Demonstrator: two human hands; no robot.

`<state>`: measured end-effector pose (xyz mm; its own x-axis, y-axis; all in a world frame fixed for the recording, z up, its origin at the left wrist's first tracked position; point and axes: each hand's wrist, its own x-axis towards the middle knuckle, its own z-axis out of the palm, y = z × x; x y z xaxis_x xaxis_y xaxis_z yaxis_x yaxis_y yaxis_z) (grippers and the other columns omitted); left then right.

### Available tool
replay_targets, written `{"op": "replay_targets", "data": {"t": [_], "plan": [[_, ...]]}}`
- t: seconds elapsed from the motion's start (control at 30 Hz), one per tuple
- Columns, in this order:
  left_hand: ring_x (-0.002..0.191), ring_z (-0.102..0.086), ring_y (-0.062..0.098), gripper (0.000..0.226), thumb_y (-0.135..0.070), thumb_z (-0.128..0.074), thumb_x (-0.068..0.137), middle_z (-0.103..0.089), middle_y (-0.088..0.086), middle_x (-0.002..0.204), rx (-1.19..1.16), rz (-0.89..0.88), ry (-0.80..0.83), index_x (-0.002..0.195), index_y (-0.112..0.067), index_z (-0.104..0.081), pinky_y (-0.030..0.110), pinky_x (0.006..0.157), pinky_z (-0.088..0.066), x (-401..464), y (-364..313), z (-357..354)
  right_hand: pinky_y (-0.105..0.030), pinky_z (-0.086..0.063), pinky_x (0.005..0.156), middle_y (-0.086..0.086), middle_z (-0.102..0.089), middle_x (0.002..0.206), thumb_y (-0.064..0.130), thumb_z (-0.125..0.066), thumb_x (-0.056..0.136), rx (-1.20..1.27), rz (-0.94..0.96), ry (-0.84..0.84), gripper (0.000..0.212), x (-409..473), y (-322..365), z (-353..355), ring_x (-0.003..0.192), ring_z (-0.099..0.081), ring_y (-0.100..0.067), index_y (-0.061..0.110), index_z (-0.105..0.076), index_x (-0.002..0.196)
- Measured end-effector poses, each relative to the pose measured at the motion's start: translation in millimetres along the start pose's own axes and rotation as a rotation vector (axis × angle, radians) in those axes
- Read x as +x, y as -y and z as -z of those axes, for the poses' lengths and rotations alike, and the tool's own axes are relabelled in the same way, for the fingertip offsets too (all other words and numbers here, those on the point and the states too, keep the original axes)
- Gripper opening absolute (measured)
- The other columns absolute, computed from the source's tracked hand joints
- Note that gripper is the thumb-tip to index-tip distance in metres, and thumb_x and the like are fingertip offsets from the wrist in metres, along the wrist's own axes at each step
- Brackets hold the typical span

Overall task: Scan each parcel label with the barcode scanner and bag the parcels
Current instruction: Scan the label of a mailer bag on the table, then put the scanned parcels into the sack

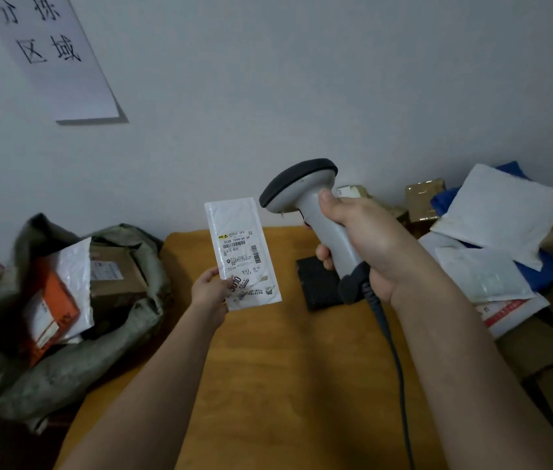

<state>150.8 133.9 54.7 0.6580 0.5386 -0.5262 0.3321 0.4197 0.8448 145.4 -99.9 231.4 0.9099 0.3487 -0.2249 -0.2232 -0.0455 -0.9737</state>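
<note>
Your two bare forearms reach out over the ochre wooden table [268, 385]. Your right hand [366, 245] is wrapped around the handle of the grey handheld barcode scanner [309, 212], thumb up along the neck, the dark-rimmed head tilted left toward the parcel; its dark cable [393, 351] trails back down beside your wrist. Your left hand [208, 288] pinches the lower left corner of the slim white padded mailer [241, 252], held upright above the table with its shipping label [242, 262] facing you. The label shows barcodes, a line reading roughly "502D T098-69 69", and bold characters near your thumb too tilted to read surely. Behind the scanner a black textured pad [315, 283] lies on the table. Left of the table, an open olive-green woven sack [64, 361] holds an orange box, a white mailer and brown cartons. To the right is a heap of white mailers, blue bags and cartons [505, 239]. On the wall hangs a white paper sign [54, 59] reading "分拣区域".
</note>
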Motion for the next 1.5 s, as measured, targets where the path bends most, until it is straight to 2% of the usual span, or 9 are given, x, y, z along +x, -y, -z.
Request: {"op": "replay_targets", "data": {"t": [0.6, 0.8, 0.9, 1.0, 1.1, 1.2, 1.3, 1.43, 1.5], "plan": [[0.094, -0.068, 0.033, 0.024, 0.007, -0.048, 0.095, -0.067, 0.018, 0.113, 0.010, -0.016, 0.077, 0.108, -0.011, -0.057, 0.055, 0.084, -0.055, 76.6, -55.7, 98.3, -0.032, -0.047, 0.059, -0.009, -0.066, 0.088, 0.042, -0.048, 0.101, -0.003, 0.019, -0.067, 0.038, 52.4, 0.1, -149.9, 0.058, -0.053, -0.018, 0.007, -0.062, 0.105], [0.088, -0.067, 0.016, 0.038, 0.001, -0.050, 0.096, -0.061, 0.002, 0.109, 0.065, -0.283, -0.187, 0.128, -0.020, -0.045, 0.022, 0.055, -0.055, 116.9, -80.4, 182.9, -0.029, -0.046, 0.057, -0.005, -0.061, 0.071, 0.045, -0.057, 0.095, 0.022, -0.075, -0.040, 0.040, 96.2, -27.9, -240.0, 0.055, -0.055, -0.014, 0.010, -0.062, 0.113], [0.098, -0.062, 0.021, 0.040, 0.006, -0.040, 0.095, -0.057, 0.005, 0.114, 0.077, -0.380, -0.426, 0.124, -0.020, -0.047, 0.028, 0.073, -0.057, 137.1, -84.3, 231.7, -0.024, -0.046, 0.049, -0.006, -0.057, 0.084, 0.039, -0.062, 0.094, 0.035, -0.129, -0.038, 0.037, 113.7, -51.8, -275.3, 0.052, -0.054, -0.010, 0.007, -0.062, 0.111], [0.110, -0.058, 0.023, 0.039, 0.008, -0.037, 0.088, -0.056, 0.008, 0.122, 0.120, -0.430, -0.632, 0.114, -0.018, -0.050, 0.037, 0.096, -0.050, 159.6, -82.3, 276.8, -0.023, -0.045, 0.046, -0.005, -0.055, 0.077, 0.036, -0.062, 0.095, 0.031, -0.190, -0.027, 0.035, 126.2, -73.6, -301.0, 0.049, -0.053, -0.010, 0.004, -0.063, 0.109], [0.115, -0.057, 0.030, 0.034, 0.004, -0.038, 0.093, -0.053, 0.015, 0.130, 0.192, -0.348, -0.701, 0.121, -0.010, -0.052, 0.031, 0.087, -0.048, 176.4, -79.5, 308.2, -0.024, -0.044, 0.046, -0.003, -0.054, 0.069, 0.034, -0.062, 0.096, 0.037, -0.230, -0.015, 0.031, 134.9, -90.7, -317.8, 0.048, -0.052, -0.011, 0.004, -0.063, 0.106], [0.126, -0.041, 0.035, 0.030, -0.015, -0.049, 0.095, -0.036, 0.014, 0.141, 0.454, -0.162, -0.762, 0.124, -0.019, -0.059, 0.043, 0.103, -0.035, 185.2, -75.2, 321.1, -0.025, -0.043, 0.047, -0.004, -0.053, 0.068, 0.030, -0.062, 0.096, 0.039, -0.254, -0.032, 0.027, 142.6, -107.5, -324.6, 0.048, -0.051, -0.012, 0.004, -0.063, 0.102], [0.133, -0.031, 0.034, 0.028, -0.022, -0.052, 0.093, -0.030, 0.010, 0.147, 0.645, -0.131, -0.673, 0.119, -0.025, -0.061, 0.049, 0.112, -0.025, 191.0, -65.1, 325.7, -0.029, -0.042, 0.051, -0.004, -0.055, 0.065, 0.029, -0.062, 0.096, 0.065, -0.286, -0.071, 0.025, 145.3, -122.4, -320.5, 0.048, -0.051, -0.013, 0.005, -0.063, 0.101], [0.124, -0.045, 0.033, 0.037, -0.022, -0.048, 0.093, -0.048, 0.008, 0.140, 0.775, -0.229, -0.431, 0.130, -0.020, -0.055, 0.052, 0.102, -0.041, 199.3, -50.4, 326.6, -0.027, -0.042, 0.049, -0.002, -0.052, 0.059, 0.028, -0.063, 0.095, 0.091, -0.302, -0.107, 0.026, 146.5, -131.2, -309.9, 0.047, -0.050, -0.012, 0.003, -0.062, 0.101], [0.127, -0.039, 0.036, 0.037, -0.027, -0.044, 0.096, -0.043, 0.011, 0.142, 0.836, -0.242, -0.463, 0.130, -0.015, -0.053, 0.053, 0.105, -0.036, 199.5, -52.5, 321.7, -0.027, -0.042, 0.047, -0.005, -0.053, 0.070, 0.026, -0.062, 0.096, 0.110, -0.283, -0.119, 0.024, 146.6, -130.5, -302.2, 0.047, -0.050, -0.011, 0.003, -0.060, 0.101]]}}
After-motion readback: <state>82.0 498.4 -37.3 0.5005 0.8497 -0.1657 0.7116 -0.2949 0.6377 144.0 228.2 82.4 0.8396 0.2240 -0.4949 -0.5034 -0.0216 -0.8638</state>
